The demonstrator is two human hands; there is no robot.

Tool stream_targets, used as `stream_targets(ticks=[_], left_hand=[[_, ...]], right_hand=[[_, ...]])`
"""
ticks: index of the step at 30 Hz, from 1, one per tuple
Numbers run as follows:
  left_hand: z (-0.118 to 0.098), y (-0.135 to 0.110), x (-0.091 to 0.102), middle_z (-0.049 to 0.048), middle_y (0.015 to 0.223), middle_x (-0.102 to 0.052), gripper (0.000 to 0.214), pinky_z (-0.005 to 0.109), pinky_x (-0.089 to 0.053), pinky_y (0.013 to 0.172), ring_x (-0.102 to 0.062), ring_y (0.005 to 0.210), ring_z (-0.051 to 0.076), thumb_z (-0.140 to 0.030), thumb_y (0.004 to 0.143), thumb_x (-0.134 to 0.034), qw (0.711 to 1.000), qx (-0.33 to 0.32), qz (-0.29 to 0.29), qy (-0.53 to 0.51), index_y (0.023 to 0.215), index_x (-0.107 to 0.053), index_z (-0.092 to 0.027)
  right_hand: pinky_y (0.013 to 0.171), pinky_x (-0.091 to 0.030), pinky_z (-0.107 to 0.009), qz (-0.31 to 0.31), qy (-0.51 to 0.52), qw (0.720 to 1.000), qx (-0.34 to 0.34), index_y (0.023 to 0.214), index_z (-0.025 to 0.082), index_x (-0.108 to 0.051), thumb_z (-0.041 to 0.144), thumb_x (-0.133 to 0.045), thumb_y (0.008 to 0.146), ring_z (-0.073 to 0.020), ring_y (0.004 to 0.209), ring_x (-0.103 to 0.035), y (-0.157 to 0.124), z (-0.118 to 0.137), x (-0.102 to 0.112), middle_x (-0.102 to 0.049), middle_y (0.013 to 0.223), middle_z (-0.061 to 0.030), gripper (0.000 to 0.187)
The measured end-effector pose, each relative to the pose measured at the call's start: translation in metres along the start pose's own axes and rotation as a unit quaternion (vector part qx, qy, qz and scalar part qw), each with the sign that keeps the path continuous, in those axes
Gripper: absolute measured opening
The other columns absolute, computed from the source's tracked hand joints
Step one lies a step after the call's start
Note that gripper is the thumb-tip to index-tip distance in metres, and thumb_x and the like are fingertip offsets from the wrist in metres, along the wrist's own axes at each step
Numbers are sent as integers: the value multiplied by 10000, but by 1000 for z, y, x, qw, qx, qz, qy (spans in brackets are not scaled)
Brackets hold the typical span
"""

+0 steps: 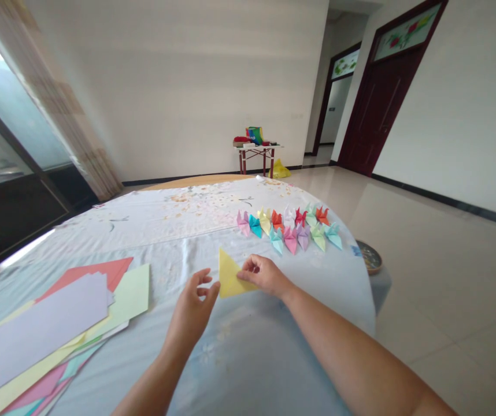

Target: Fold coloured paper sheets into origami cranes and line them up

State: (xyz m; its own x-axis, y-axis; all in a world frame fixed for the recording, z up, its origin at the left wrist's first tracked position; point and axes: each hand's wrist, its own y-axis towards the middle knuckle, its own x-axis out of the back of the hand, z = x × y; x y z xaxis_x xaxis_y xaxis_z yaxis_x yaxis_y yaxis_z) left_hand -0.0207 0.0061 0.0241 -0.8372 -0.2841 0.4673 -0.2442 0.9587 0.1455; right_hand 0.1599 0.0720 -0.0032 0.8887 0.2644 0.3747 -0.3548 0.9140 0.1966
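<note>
Cloth-covered table [248,358], yellow paper triangle [233,276] folded flat, right hand [265,276] pinching its edge between fingers and thumb, left hand [191,309] with fingers spread just beside it, rows of paper cranes [289,228] beyond

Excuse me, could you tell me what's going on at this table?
A person is working with bare hands at a cloth-covered table. Their right hand pinches a folded yellow paper triangle, and their left hand is open just beside it. Rows of colourful origami cranes stand just beyond, and a pile of coloured paper sheets lies to the left.
</note>
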Motion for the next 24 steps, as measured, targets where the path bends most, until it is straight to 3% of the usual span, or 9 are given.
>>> stream_targets(ticks=[4, 9, 15, 18, 24], left_hand=[[1, 2, -3, 33, 695, -637, 346, 241, -437, 444, -631, 584, 178, -400, 686, -551, 993, 69, 80, -55, 910, -578, -138], [6, -2, -12, 46, 799, -660, 385, 236, -477, 499, -647, 629, 165, -448, 650, -605, 981, 103, 84, -145, 885, -601, -143], [12, 1, -17, -17, 618, -619, 398, 219, -489, 537, -594, 551, 110, -438, 600, -670, 960, 113, 94, -238, 865, -611, -148], [16, 6, -17, -18, 611, -619, 351, 215, -487, 578, -580, 566, 98, -399, 614, -682, 949, 104, 111, -276, 850, -612, -147], [22, 9, -18, -18, 651, -618, 274, 187, -467, 633, -552, 612, 70, -345, 673, -674, 916, 108, 151, -356, 864, -609, -158]], right_hand=[[574, -373, -213, -30, 8, 999, 21, 725, 159, -553, 411, -630, 693, -89, 602, -443, -1, 4, -1, -528, 668, 25, 265], [564, -373, -213, -49, 26, 998, 32, 712, 163, -538, 435, -623, 693, -88, 592, -440, -4, 8, -2, -509, 655, 29, 286], [593, -383, -214, -21, 95, 995, 17, 762, 160, -541, 504, -518, 767, -92, 618, -461, -3, 10, 5, -522, 671, 22, 345], [621, -387, -216, -21, 114, 993, 12, 811, 164, -556, 505, -487, 789, -103, 673, -482, -1, 10, 8, -543, 732, 9, 349], [609, -364, -212, 43, 187, 981, 7, 818, 162, -581, 486, -553, 752, -83, 615, -444, -1, 10, 6, -530, 694, 23, 332]])
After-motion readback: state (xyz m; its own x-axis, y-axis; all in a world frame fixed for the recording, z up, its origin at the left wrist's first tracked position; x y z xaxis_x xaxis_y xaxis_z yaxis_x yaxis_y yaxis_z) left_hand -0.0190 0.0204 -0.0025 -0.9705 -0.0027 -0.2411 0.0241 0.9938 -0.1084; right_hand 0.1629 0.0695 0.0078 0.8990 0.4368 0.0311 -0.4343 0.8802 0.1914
